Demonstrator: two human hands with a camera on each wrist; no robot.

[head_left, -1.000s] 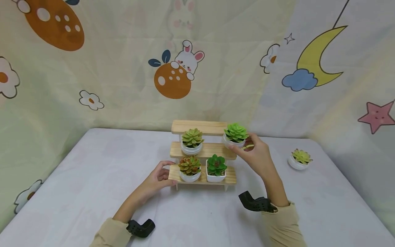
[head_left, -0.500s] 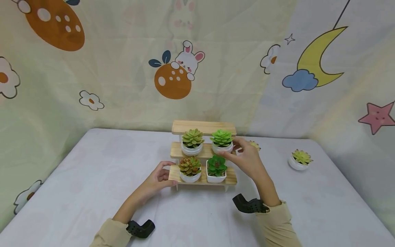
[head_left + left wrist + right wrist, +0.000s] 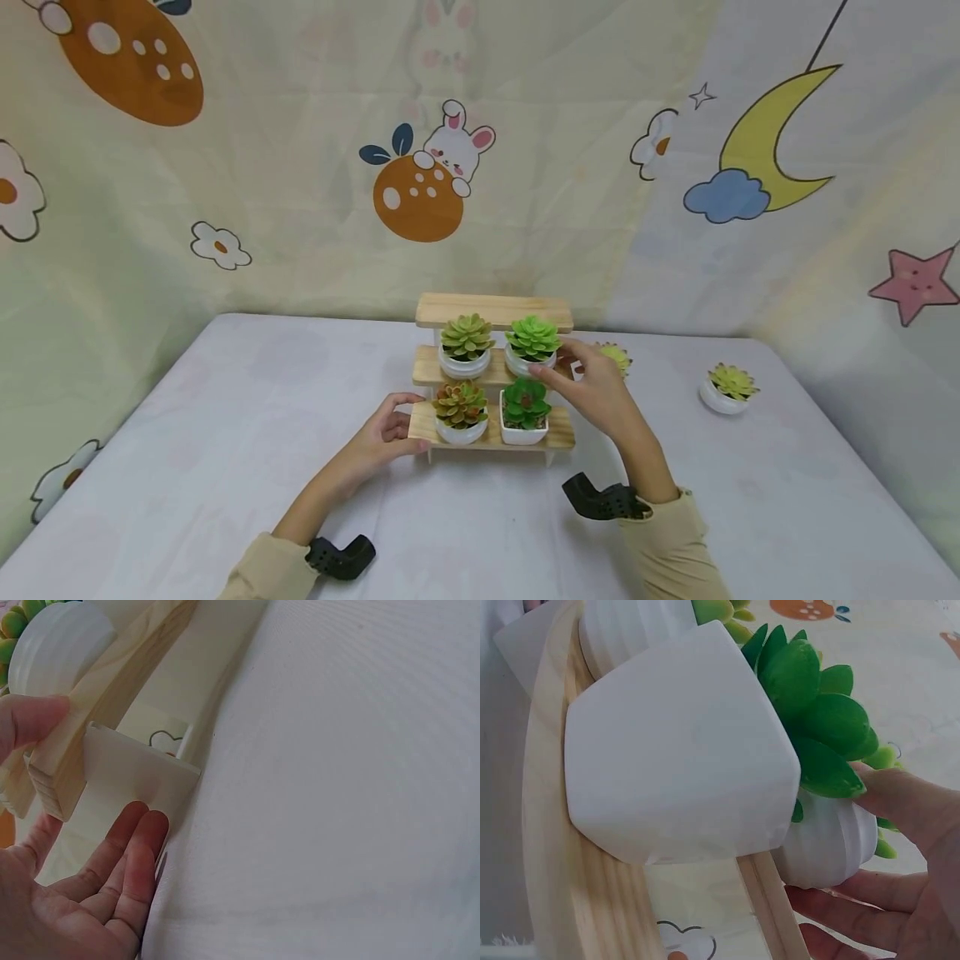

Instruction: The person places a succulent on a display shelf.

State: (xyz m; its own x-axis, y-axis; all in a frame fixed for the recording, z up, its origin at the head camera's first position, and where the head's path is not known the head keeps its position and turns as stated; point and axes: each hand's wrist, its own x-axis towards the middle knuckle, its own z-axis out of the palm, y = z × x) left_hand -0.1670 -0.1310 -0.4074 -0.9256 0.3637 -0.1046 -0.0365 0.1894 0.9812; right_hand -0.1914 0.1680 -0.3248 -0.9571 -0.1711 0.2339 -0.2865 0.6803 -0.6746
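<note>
A three-tier wooden plant stand (image 3: 495, 312) stands on the white-covered table. My left hand (image 3: 388, 432) grips the left end of its lowest shelf, thumb on the plank (image 3: 97, 712) and other fingers below it, near a white leg. With thumb and fingers, my right hand (image 3: 598, 390) holds the white round pot (image 3: 829, 844) of a bright green succulent (image 3: 533, 337) at the right of the middle shelf. Left of it sits an olive-green succulent (image 3: 467, 336). On the lowest shelf are a reddish-green succulent (image 3: 461, 404) and a dark green one (image 3: 525, 402) in a square pot (image 3: 675, 750).
A yellow-green potted succulent (image 3: 731, 387) stands on the table to the right. Another yellowish succulent (image 3: 617, 357) shows partly behind my right hand. A printed cloth backdrop (image 3: 315, 167) rises behind the table.
My right hand has brought the bright green succulent left and down to the middle shelf, lately shifting it slightly further left. The left hand keeps its grip on the stand.
</note>
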